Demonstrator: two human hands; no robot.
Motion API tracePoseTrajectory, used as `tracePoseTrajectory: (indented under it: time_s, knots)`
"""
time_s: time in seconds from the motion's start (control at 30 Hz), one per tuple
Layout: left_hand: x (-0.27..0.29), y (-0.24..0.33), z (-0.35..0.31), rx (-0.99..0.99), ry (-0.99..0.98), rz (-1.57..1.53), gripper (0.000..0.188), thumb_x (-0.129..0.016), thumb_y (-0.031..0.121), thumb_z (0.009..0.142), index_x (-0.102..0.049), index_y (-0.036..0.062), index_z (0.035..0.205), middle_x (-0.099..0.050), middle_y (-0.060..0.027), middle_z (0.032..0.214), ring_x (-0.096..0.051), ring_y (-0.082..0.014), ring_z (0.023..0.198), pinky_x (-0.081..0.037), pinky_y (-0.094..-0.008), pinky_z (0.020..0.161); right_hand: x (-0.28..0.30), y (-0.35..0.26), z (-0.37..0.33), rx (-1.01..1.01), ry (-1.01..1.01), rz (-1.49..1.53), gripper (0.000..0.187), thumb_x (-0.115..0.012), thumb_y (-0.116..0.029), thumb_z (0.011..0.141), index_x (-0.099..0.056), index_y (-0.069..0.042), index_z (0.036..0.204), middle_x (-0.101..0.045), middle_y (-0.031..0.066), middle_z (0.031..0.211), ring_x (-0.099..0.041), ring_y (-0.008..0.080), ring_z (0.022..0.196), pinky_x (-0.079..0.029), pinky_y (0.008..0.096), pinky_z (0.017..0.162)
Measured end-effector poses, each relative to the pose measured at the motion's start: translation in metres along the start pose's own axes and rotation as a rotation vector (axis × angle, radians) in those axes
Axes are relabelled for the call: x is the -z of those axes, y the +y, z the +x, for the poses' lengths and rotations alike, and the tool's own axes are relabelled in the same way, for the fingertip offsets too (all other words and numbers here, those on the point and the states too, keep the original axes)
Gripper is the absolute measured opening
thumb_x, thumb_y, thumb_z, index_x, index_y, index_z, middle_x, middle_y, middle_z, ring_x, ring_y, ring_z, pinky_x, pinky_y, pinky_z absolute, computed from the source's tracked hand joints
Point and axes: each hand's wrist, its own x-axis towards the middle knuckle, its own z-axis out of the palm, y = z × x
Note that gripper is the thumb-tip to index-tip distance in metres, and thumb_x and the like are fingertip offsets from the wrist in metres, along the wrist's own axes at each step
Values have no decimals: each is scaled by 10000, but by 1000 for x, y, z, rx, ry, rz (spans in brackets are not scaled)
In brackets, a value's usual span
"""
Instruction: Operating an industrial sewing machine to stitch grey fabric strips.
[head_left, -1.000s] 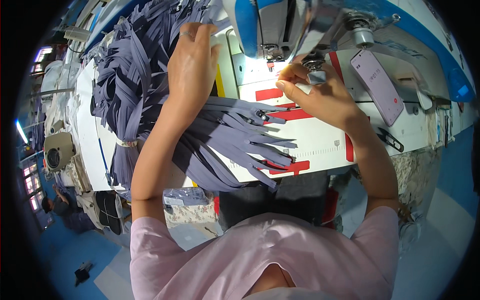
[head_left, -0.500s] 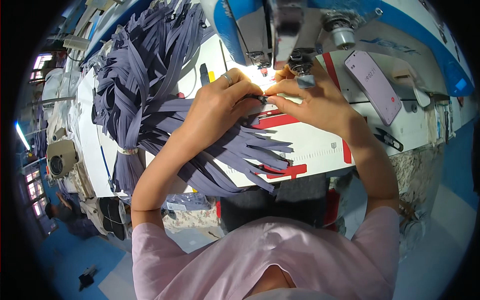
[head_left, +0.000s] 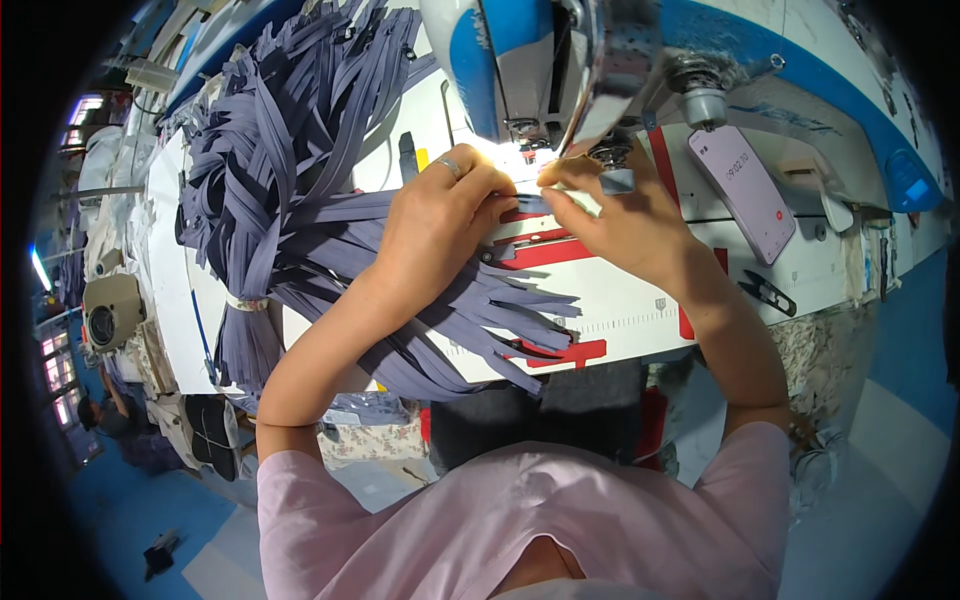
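**Left hand (head_left: 435,215) and right hand (head_left: 622,215) pinch one small strip (head_left: 530,203)**

The person has both hands close together on the white table (head_left: 625,285), just in front of a blue and white sewing machine (head_left: 515,40). The small blue-grey strip is between the two hands. The left hand is closed on its left end, with the thumb and fingers pressed together. The right hand grips its right end the same way. Only a short bit shows in the gap between the fingertips; the fingers cover the rest. The light under the machine is so bright that the spot just past the fingertips is hard to see.

A ring (head_left: 449,165) is on a finger of the left hand. On the left side of the table is a big heap of blue-grey zippers (head_left: 262,190). A pale band (head_left: 246,302) is tied around the lower part of it. Some zippers spread out to the right under the left forearm, and their loose ends lie below the hands, near the table's front edge. Red tape (head_left: 550,255) is stuck on the table just below the small strip.

To the right of the right hand lies a phone (head_left: 742,190) with a lit screen. Small dark snips (head_left: 768,293) lie below it, near the right forearm. Far off to the left, another person (head_left: 120,415) is in the room.
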Motion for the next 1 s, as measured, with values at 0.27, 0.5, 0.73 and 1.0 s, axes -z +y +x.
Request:
tracePoseTrajectory:
  time_s: [0.27, 0.5, 0.73, 1.0]
  knots:
    - [-1, 1, -15, 15, 24, -28, 162, -775, 60, 813, -676, 50, 942, -616, -94, 895, -651, -302, 766, -518, -403, 662, 14, -12, 6, -130, -112, 250, 194, -720, -128, 863, -669, -100, 1049, -593, 109, 1026, -550, 307, 971, -467, 414, 873]
    - [2, 0, -14, 57, 15, -100, 116, -768, 59, 816, -688, 45, 899, -628, -95, 875, -655, -301, 755, -519, -401, 652, 18, -12, 7, -185, -30, 279, 217, -746, -32, 829, -655, -102, 1014, -597, 35, 961, -534, 222, 920, -432, 369, 866]
    - [2, -1, 12, 84, -58, 75, 88, -748, 104, 850, -705, 46, 901, -652, -115, 889, -660, -327, 745, -529, -407, 658, 20, -12, 11, -191, 4, 274, 210, -740, -34, 836, -654, -105, 1014, -595, 30, 964, -543, 232, 939, -416, 373, 882]
    - [0, 2, 9, 178, -40, -26, 75, -751, 123, 861, -713, 72, 901, -654, -94, 895, -666, -281, 727, -521, -387, 636, 1, -6, 3, -9, 46, -149, 210, -773, -63, 824, -641, -56, 987, -588, 95, 1000, -578, 297, 971, -463, 435, 854]
